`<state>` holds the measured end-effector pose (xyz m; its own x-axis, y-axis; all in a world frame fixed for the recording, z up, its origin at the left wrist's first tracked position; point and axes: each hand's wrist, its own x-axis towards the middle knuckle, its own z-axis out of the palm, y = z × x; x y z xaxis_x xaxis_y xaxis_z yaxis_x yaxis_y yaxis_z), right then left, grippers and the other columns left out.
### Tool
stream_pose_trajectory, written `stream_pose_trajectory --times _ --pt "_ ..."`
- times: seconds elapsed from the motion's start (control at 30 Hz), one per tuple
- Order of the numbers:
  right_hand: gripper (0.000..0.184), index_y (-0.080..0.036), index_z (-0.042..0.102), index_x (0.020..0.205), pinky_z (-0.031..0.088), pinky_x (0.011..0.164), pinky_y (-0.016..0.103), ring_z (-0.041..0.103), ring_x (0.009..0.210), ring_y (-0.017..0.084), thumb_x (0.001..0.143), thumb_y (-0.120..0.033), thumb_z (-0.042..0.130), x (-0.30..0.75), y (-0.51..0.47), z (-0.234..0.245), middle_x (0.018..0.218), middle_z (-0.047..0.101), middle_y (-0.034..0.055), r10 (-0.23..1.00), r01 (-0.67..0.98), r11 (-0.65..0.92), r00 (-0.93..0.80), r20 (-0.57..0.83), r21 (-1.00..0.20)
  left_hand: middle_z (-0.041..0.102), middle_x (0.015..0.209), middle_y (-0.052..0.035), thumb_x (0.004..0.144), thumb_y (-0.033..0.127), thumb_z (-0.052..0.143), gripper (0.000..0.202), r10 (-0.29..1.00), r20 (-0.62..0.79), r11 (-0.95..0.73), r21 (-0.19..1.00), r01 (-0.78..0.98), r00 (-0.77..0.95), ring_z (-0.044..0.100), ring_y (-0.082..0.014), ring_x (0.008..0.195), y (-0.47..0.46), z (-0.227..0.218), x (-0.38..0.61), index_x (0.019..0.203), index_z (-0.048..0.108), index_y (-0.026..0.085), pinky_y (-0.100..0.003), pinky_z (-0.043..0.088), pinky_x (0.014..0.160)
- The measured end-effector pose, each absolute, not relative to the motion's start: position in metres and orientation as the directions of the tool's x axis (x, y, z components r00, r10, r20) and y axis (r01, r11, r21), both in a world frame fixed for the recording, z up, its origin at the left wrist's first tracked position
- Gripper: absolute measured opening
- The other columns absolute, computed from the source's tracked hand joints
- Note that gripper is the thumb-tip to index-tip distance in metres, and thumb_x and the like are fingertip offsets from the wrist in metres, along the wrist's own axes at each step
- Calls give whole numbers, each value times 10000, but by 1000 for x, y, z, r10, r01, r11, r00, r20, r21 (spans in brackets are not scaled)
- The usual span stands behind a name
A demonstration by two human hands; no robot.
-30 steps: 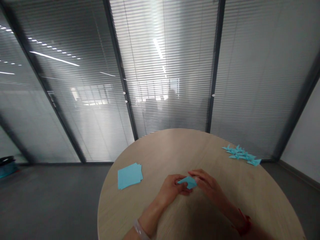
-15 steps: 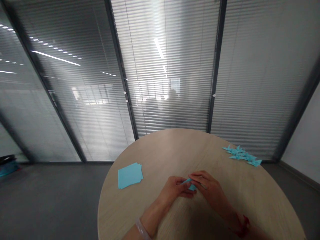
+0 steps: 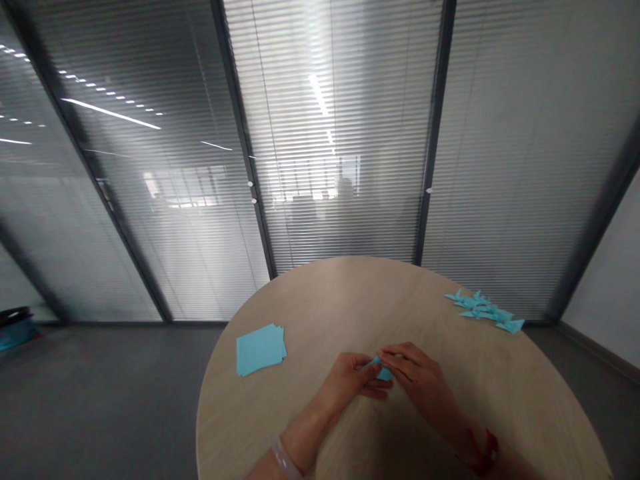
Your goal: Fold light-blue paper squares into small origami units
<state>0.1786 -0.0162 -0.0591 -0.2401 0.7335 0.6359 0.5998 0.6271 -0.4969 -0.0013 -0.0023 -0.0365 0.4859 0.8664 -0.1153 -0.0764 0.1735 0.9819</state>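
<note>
A small folded piece of light-blue paper (image 3: pixel 385 374) is held between my two hands above the near middle of the table. My left hand (image 3: pixel 353 377) pinches its left side between thumb and fingers. From the right, my right hand (image 3: pixel 416 371) grips its upper edge with the fingertips. Fingers cover much of the paper, so its full shape is hidden. To the left lies a stack of square light-blue paper sheets (image 3: pixel 260 350), slightly fanned. Several folded light-blue paper figures (image 3: pixel 483 309), pointed like cranes, sit in a cluster at the right edge of the table.
The round wooden table (image 3: pixel 345 293) has its curved far edge close to a glass partition with blinds (image 3: pixel 340 220). Grey floor (image 3: pixel 135 393) shows to the left. A dark and blue object (image 3: pixel 17 328) stands on the floor at the far left.
Both hands stay in nearly the same place on the folded paper. The right fingers have shifted slightly, and a little more of the paper shows between the hands.
</note>
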Motion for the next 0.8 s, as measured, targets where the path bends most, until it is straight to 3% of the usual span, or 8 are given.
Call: stream_pose_trajectory --times 0.2,0.8 --pt "311 -247 720 898 568 755 327 653 832 190 967 -248 417 177 -18 -52 881 700 55 725 603 632 -239 646 -486 735 833 -161 651 549 734 515 843 -146 186 982 -25 518 707 -291 821 -1 -38 -3 842 712 72 -429 546 770" --pt "247 -209 679 835 547 659 308 630 719 178 944 -239 459 173 -23 -48 778 660 47 687 632 659 -287 667 -407 732 783 -135 666 520 716 466 813 -160 196 981 -5 559 706 -259 765 -7 -23 -6 816 711 80 -379 549 705"
